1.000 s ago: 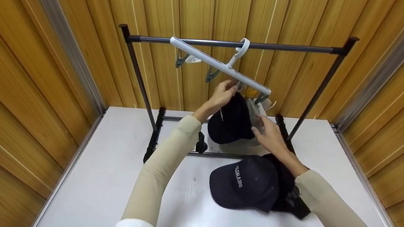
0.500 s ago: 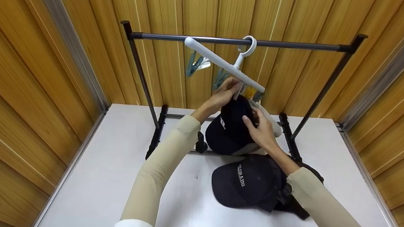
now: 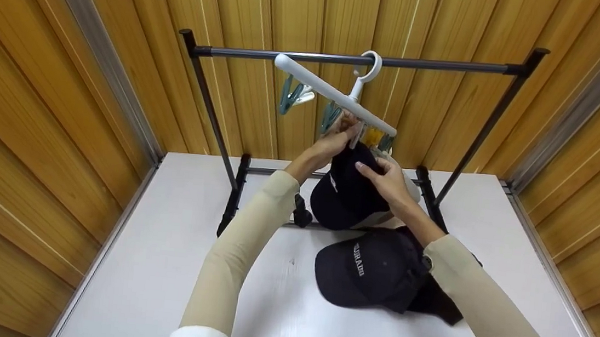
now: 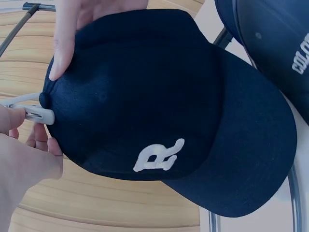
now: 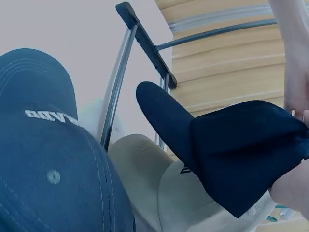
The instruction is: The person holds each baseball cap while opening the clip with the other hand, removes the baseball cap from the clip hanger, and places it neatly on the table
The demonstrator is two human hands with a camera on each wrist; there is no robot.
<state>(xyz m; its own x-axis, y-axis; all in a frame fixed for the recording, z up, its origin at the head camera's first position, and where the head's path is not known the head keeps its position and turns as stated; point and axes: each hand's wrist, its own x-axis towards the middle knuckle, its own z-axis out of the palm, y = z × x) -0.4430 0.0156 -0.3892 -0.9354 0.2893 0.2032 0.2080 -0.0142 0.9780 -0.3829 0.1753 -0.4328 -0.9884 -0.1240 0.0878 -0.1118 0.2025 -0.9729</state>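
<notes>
A navy baseball cap [image 4: 130, 96] with a white R hangs brim-down beneath the white clip hanger [image 3: 335, 92]. My left hand [image 3: 333, 141] pinches a white clothespin [image 4: 39, 114] right at the top of the cap's crown. My right hand [image 3: 390, 187] holds the same cap by the side of its crown, the thumb [image 4: 63, 46] lying on the outside. Behind it hangs a light beige cap [image 5: 188, 198], mostly hidden in the head view, near a yellow clip [image 3: 373, 137] at the hanger's lower end.
The hanger hooks over the bar [image 3: 453, 67] of a black rack. Its raised end carries green clips [image 3: 287, 98] and a white one. On the white table [image 3: 158, 265] lies a dark COLORADO cap [image 3: 367, 268], over another black cap [image 3: 433, 302]. Wood-panel walls [image 3: 33, 137] enclose the table.
My right hand has moved from beside the beige cap onto the navy cap's crown. The hanger has swung a little, and my left hand stays at the clothespin.
</notes>
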